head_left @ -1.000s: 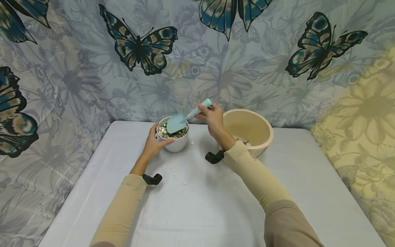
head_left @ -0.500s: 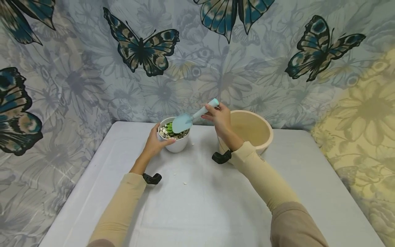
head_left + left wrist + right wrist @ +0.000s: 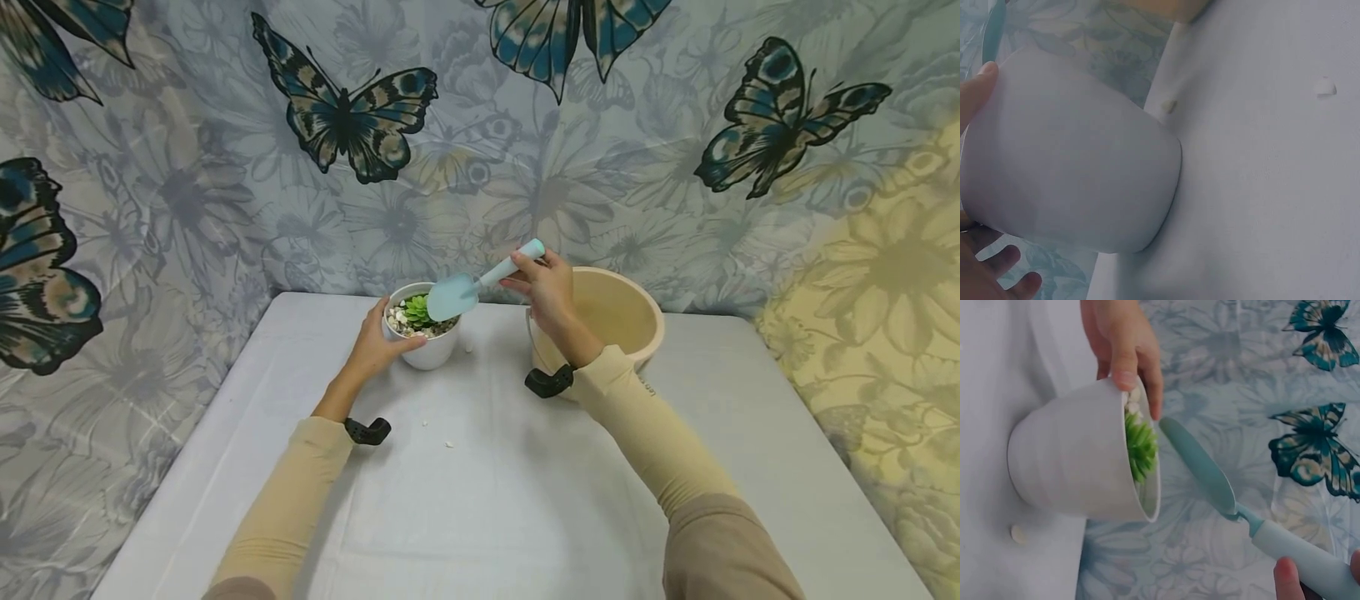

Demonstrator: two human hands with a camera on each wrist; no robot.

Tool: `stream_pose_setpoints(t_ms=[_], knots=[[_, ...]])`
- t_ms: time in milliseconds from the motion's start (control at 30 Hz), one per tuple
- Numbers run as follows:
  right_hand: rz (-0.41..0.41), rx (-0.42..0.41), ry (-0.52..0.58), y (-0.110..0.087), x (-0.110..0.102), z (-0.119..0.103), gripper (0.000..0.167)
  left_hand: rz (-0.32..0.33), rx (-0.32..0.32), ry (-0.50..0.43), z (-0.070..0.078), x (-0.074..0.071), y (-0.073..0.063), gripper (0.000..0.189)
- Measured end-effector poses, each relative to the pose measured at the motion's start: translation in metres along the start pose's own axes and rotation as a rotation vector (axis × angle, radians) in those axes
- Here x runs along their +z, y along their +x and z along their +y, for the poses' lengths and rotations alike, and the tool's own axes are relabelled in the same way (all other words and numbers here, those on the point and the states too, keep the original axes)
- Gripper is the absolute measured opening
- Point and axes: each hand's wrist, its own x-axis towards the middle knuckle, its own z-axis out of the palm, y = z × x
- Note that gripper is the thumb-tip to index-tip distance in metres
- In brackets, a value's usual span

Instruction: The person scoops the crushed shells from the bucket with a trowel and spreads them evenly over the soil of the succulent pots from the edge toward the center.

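A small white pot [image 3: 430, 353] stands on the table, holding a green succulent [image 3: 416, 309] among pale pebbles. My left hand [image 3: 370, 346] grips its rim from the left, thumb near the front. In the left wrist view, the pot's side [image 3: 1079, 156] fills much of the picture. My right hand [image 3: 553, 293] holds a light-blue hand trowel [image 3: 453, 297] by its handle. Its blade is above the pot's right edge, and in the right wrist view the trowel [image 3: 1204, 467] is apart from the rim. No load is visible on the blade.
A large beige pot [image 3: 618, 312] stands behind and right of my right hand, partly hidden by that arm. A few white pebbles [image 3: 449, 444] lie on the white-covered table [image 3: 465, 525]. A butterfly-patterned cloth [image 3: 480, 167] hangs just behind the table.
My right hand has drawn the trowel to the right, and more of the succulent shows in the white pot. The left hand keeps its place on the rim.
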Motion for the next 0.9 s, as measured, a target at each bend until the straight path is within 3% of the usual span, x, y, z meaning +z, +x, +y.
stream_pose_setpoints(t_ms=[167,900], knots=[[-0.003,-0.011,0.032,0.0,-0.002,-0.002,0.003,-0.005,-0.011,0.028,0.003,-0.002,0.0,0.115],[0.004,-0.051,0.013,-0.003,-0.015,-0.018,0.009,0.009,0.028,0.126,0.012,-0.006,0.003,0.117]])
